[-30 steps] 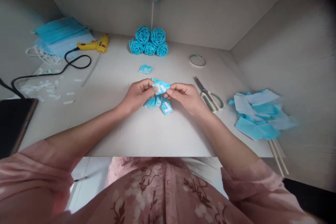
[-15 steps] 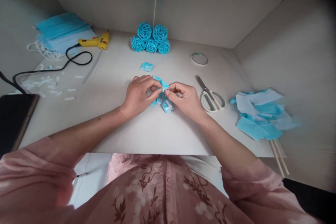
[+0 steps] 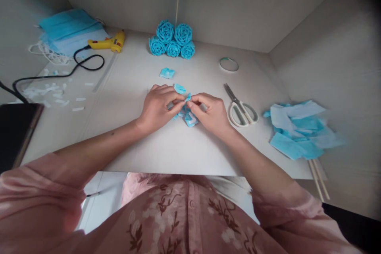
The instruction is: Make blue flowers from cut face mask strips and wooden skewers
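Observation:
Both my left hand (image 3: 163, 107) and my right hand (image 3: 208, 113) pinch one small blue fabric piece (image 3: 188, 97) between thumbs and fingertips, just above the white table (image 3: 133, 151). Under my fingers lie more folded blue pieces (image 3: 190, 119), one with a white strip on it; my hands partly cover them. Just beyond my left fingers is a loose blue petal-like piece (image 3: 179, 88). Farther back lies another blue folded piece (image 3: 167, 73). White-handled scissors (image 3: 240, 107) rest to the right of my right hand, blades pointing away.
Several rolled blue fabric roses (image 3: 173, 39) are stacked at the back wall. A yellow glue gun (image 3: 107, 43) lies beside blue face masks (image 3: 70, 27) at back left, its black cord crossing the left side. Tape roll (image 3: 228, 64), blue-white fabric scraps (image 3: 297, 127) and wooden sticks (image 3: 318, 178) are right.
The piece between my fingertips now shows as a smaller, folded tip. A petal-like piece shows separately behind my left fingers. My hands stay close together; the view has shifted slightly.

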Demonstrator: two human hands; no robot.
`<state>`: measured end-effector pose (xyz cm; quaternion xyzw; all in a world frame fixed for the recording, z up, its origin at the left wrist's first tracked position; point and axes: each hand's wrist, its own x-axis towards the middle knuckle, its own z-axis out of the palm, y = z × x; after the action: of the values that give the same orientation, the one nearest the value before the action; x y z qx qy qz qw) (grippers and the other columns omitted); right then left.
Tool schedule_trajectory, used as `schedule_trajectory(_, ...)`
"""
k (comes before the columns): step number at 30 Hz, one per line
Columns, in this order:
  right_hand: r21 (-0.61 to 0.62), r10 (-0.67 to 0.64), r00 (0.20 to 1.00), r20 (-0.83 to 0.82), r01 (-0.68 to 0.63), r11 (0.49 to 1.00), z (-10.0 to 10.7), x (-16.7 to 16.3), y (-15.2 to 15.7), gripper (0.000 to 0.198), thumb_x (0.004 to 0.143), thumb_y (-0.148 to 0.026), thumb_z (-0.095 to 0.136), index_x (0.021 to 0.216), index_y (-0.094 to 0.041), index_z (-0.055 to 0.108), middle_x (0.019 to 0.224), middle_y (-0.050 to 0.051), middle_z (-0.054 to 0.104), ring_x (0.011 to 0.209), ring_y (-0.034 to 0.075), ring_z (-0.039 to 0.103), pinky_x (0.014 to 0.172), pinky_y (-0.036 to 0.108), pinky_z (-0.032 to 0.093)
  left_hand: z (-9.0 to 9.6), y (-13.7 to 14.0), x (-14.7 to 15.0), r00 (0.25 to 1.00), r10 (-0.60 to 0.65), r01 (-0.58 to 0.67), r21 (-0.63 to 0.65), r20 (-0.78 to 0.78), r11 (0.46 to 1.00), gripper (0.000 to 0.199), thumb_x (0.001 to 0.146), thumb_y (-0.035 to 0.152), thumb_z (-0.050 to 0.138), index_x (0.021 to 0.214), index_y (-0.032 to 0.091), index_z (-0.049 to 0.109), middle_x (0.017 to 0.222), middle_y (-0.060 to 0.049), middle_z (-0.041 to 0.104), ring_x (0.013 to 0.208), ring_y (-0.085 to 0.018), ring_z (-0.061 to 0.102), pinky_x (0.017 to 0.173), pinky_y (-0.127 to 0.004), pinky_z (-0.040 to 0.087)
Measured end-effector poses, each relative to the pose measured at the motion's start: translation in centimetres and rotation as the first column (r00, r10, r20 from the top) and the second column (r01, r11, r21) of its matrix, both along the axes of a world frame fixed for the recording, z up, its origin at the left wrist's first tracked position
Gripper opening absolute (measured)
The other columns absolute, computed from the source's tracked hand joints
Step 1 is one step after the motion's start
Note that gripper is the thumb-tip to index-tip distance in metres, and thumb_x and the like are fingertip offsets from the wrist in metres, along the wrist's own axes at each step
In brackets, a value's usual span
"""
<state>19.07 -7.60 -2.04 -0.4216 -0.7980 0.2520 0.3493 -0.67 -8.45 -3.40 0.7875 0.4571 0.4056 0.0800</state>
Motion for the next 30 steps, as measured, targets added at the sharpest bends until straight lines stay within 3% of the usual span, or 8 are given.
schedule_trajectory(10,0.082,-0.008,0.999,0.037,0.005,0.997,-0.15,-0.16,-0.05,0.015,0.089,-0.024,0.058,0.075,-0.022,0.064,0.078,0.003,0.071,0.075,0.018,0.063,0.076,0.031,0.048,0.10,-0.15,0.16,1.000,-0.004,0.004,0.002,0.001,1.000,0.022,0.090,0.020,0.058,0.071,0.021,0.069,0.068,0.001,0.068,0.069,-0.016,0.059,0.076,-0.035,0.040)
schedule_trajectory(16,0.089,-0.001,0.999,0.046,-0.003,0.996,-0.12,-0.07,-0.01,0.016,0.090,-0.025,0.057,0.076,-0.022,0.065,0.079,0.003,0.072,0.075,0.018,0.063,0.077,0.032,0.048,0.04,-0.01,-0.02,0.999,-0.014,0.014,0.001,-0.029,1.000,0.016,0.090,0.028,0.064,0.077,0.023,0.073,0.069,0.000,0.069,0.072,-0.018,0.060,0.077,-0.036,0.039)
schedule_trajectory(23,0.104,0.008,0.999,0.047,-0.013,0.995,-0.14,-0.22,-0.10,0.016,0.089,-0.024,0.057,0.075,-0.022,0.064,0.077,0.002,0.071,0.074,0.017,0.062,0.076,0.031,0.047,0.01,-0.02,0.14,0.999,-0.018,0.019,0.027,-0.026,0.999,0.020,0.088,0.023,0.062,0.070,0.022,0.069,0.065,0.001,0.066,0.068,-0.016,0.058,0.076,-0.035,0.039)
schedule_trajectory(30,0.135,0.020,1.000,0.005,-0.020,0.991,-0.27,-0.16,0.01,0.014,0.086,-0.021,0.058,0.074,-0.021,0.063,0.074,0.001,0.069,0.071,0.015,0.061,0.073,0.029,0.047,0.04,-0.02,0.15,0.996,-0.059,0.061,-0.031,0.060,0.998,0.021,0.089,0.021,0.060,0.069,0.019,0.067,0.065,0.001,0.064,0.066,-0.014,0.056,0.075,-0.031,0.039)
